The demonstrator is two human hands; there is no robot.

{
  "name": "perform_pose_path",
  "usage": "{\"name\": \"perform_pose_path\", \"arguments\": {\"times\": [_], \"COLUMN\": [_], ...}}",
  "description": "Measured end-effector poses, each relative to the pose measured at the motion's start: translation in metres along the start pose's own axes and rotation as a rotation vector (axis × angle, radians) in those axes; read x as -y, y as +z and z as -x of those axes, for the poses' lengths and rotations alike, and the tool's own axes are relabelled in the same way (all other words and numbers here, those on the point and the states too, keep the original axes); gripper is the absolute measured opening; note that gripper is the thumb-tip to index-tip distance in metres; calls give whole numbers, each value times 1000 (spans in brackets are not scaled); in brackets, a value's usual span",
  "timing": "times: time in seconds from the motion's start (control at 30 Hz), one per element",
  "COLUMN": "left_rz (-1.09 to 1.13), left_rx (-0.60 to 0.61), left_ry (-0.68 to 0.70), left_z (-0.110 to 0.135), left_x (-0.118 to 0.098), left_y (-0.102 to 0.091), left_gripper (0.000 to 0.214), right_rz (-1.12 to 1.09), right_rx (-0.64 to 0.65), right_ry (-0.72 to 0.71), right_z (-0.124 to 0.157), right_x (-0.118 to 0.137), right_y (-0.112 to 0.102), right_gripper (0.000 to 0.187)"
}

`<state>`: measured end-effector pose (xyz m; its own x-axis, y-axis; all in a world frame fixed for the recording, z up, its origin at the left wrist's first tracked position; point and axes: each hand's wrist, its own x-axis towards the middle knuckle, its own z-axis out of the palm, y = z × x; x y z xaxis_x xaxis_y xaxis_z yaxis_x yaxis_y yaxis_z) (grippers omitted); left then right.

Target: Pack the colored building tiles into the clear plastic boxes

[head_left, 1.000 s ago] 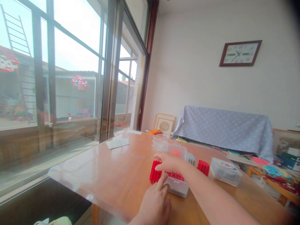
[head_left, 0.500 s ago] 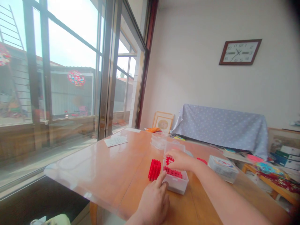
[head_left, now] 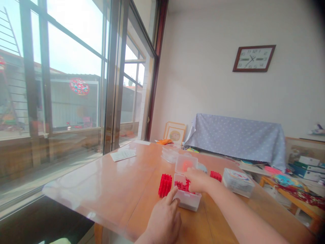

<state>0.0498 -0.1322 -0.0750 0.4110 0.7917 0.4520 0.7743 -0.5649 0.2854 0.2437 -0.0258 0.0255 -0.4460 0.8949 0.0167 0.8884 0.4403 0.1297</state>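
Observation:
A clear plastic box (head_left: 189, 200) with its lid (head_left: 179, 164) raised stands on the wooden table, holding red lattice-like plastic pieces (head_left: 179, 185). My left hand (head_left: 164, 217) is at the box's near left corner, index finger reaching over the rim and the other fingers bent against the outside. Inside the box, my right hand (head_left: 199, 181) pinches an upright red plastic piece (head_left: 188, 185), its fingertips partly hidden. Just left of the box, a block of red lattice pieces (head_left: 165, 185) stands on the table.
Beyond the box are clear containers (head_left: 169, 154). More red pieces (head_left: 216, 175) and a lidded clear box (head_left: 238, 182) lie to the right. Papers (head_left: 123, 155) rest toward the window side of the table (head_left: 101, 189).
My right hand has lowered and come slightly nearer, bringing the red piece from the box's far side down among the others. My left hand keeps its place at the corner. The view has shifted slightly.

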Motion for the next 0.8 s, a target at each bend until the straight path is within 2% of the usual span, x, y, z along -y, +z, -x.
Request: {"name": "perform_pose_path", "arguments": {"times": [0.33, 0.6, 0.8], "left_rz": [3, -5, 0], "left_rx": [-9, 0, -14], "left_ry": [-6, 6, -7], "left_z": [1, 0, 1], "left_x": [-2, -3, -3], "left_y": [-1, -4, -3], "left_gripper": [28, 25, 24], "right_rz": [-105, -111, -135], "right_rx": [12, 100, 84], "right_ry": [35, 26, 59], "right_z": [4, 1, 3], "right_x": [-6, 0, -4], "right_y": [11, 19, 15], "right_gripper": [20, 21, 21]}}
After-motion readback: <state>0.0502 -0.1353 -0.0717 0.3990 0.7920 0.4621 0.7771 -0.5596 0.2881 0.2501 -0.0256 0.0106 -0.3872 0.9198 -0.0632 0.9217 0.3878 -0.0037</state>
